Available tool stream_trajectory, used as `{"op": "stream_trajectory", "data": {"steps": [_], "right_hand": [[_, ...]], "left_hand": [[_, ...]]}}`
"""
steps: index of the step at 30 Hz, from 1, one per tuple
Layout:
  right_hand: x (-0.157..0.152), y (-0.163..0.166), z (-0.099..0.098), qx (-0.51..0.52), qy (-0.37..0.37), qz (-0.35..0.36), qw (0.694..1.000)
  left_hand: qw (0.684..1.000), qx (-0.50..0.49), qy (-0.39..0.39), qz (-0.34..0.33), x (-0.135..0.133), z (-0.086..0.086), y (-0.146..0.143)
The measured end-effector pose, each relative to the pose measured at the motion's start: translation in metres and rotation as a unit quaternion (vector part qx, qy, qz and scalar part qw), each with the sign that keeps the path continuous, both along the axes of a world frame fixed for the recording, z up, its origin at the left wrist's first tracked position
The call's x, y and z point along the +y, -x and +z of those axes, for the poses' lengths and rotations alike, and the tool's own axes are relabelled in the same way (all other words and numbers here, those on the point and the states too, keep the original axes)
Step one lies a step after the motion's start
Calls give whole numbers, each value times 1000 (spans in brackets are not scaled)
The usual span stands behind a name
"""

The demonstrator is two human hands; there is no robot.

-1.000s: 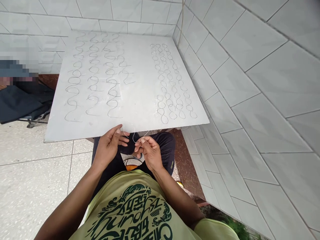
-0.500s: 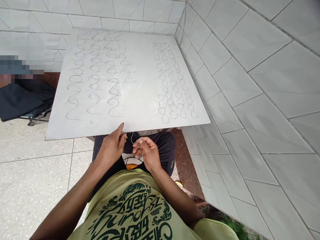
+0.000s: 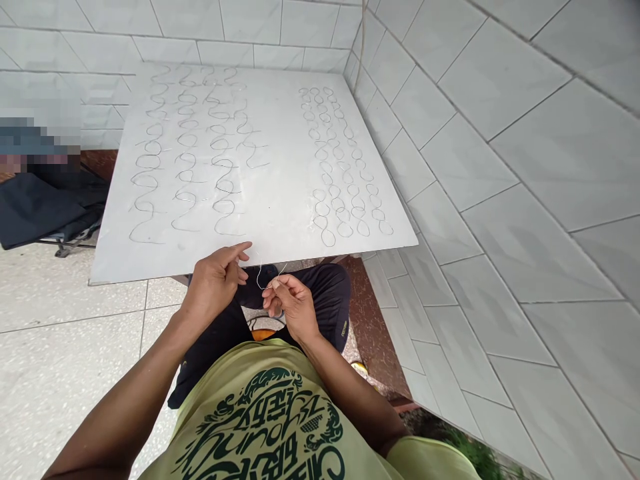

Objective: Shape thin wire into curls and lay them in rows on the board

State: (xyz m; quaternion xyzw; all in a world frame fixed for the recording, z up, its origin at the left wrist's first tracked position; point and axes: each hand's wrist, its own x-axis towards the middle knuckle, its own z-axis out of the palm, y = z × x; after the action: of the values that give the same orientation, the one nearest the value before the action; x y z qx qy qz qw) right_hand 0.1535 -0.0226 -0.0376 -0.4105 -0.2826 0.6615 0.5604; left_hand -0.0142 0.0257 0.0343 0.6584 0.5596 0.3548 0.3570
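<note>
1. Head view: set above the person's shirt [image 3: 300,427], which spreads from the 6 o'clock edge; it faces forward and steeply down.
2. Nearest the lens: the shirt; a little farther, around arm's reach, the left hand [image 3: 217,280] toward 8 o'clock and right hand [image 3: 297,305] toward 6.
3. Beyond: the board [image 3: 285,213], toward 11 o'clock, seen obliquely from above.
4. Outer field: tiled wall [image 3: 505,153], 2 o'clock; floor [image 3: 70,373], 8 o'clock.

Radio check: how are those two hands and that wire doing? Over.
Right hand: pinching thin wire. Left hand: at near edge of board, wire contact unclear. Ahead: bent wires lying on board. No obstruction seen.
</note>
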Motion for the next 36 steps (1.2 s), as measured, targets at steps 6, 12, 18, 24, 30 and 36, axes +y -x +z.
{"op": "stream_trajectory", "data": {"steps": [6, 12, 18, 24, 30, 36], "right_hand": [[-2, 3, -6, 12, 8, 1, 1000], [1, 5, -4, 29, 0, -12, 999], [5, 3, 0, 43, -5, -24, 999], [6, 4, 3, 64, -15, -35, 997], [8, 7, 8, 84, -32, -56, 994], [7, 12, 7, 86, -23, -60, 994]], "left_hand": [[1000, 14, -14, -11, 9, 3, 6], [998, 53, -3, -34, 17, 13, 7], [998, -39, 34, 22, 11, 13, 1], [980, -168, 61, 83, -3, 4, -8], [971, -176, 138, 88, -21, -6, -20], [973, -172, 122, 90, -25, -7, -32]]}}
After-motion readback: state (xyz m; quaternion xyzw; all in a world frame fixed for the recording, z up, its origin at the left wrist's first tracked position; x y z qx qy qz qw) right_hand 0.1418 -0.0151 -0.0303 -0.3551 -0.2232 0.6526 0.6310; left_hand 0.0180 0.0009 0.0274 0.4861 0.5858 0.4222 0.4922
